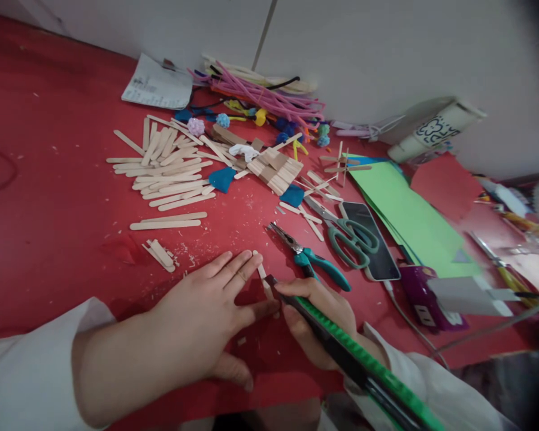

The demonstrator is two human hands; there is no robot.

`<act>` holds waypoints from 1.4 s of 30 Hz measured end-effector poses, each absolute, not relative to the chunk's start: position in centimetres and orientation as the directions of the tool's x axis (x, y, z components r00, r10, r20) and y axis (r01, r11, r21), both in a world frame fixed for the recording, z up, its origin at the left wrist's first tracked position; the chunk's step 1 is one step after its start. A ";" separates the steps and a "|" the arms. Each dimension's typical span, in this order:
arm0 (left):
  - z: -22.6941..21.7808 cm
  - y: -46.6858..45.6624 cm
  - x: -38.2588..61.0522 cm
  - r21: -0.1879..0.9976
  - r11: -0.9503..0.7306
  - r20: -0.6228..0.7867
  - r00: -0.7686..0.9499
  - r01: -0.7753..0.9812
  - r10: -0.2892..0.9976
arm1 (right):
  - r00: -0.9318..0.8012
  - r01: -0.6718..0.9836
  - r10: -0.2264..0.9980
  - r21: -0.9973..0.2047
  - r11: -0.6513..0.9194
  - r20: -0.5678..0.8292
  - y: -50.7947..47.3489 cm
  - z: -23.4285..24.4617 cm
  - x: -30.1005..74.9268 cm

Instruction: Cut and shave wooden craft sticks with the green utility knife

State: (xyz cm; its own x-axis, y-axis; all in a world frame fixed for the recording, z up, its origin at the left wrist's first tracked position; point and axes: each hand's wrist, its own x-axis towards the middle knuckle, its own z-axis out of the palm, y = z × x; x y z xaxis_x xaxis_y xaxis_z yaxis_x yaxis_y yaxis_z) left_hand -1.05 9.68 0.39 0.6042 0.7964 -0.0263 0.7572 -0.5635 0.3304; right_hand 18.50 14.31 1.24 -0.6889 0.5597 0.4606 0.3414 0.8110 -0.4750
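My left hand [202, 311] lies flat on the red table with its fingers spread. Its fingertips press on a wooden craft stick [262, 270], which is partly hidden under them. In my right hand [318, 317] is a green and black utility knife [341, 341], its front end resting against the stick beside my left fingers. The blade itself is too small to make out. Teal-handled pliers [308, 254] lie just beyond my right hand. Short cut stick pieces [160, 255] and wood shavings are left of the hands.
Many craft sticks [170, 173] are heaped at the back left. Pink pipe cleaners [260, 96] lie by the wall. Green scissors [353, 239], a phone [371, 239] with a cable, green paper [408, 215], a purple tape dispenser [424, 296] and a tilted cup [435, 129] occupy the right.
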 end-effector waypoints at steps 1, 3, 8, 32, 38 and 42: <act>0.4 9.7 -1.0 0.329 -0.564 -0.028 0.604 0.758 0.796 | -0.692 0.339 0.552 -0.466 0.817 0.465 14.3 1.3 18.7; 0.4 9.7 -1.0 0.327 -0.562 -0.028 0.602 0.760 0.798 | -0.695 0.349 0.549 -0.449 0.822 0.464 14.2 1.2 19.0; 0.5 9.6 -1.0 0.335 -0.559 -0.022 0.600 0.758 0.800 | -0.657 0.333 0.581 -0.507 0.795 0.479 14.4 0.6 18.9; 0.5 9.6 -1.0 0.312 -0.567 -0.017 0.602 0.762 0.799 | -0.704 0.367 0.609 -0.547 0.752 0.365 14.6 0.7 18.5; 0.7 9.6 -1.0 0.305 -0.573 -0.024 0.608 0.761 0.794 | -0.712 0.352 0.594 -0.541 0.763 0.375 14.7 0.8 18.3; 0.7 9.7 -0.8 0.306 -0.567 -0.024 0.602 0.765 0.798 | -0.722 0.370 0.583 -0.504 0.781 0.373 14.7 1.0 18.0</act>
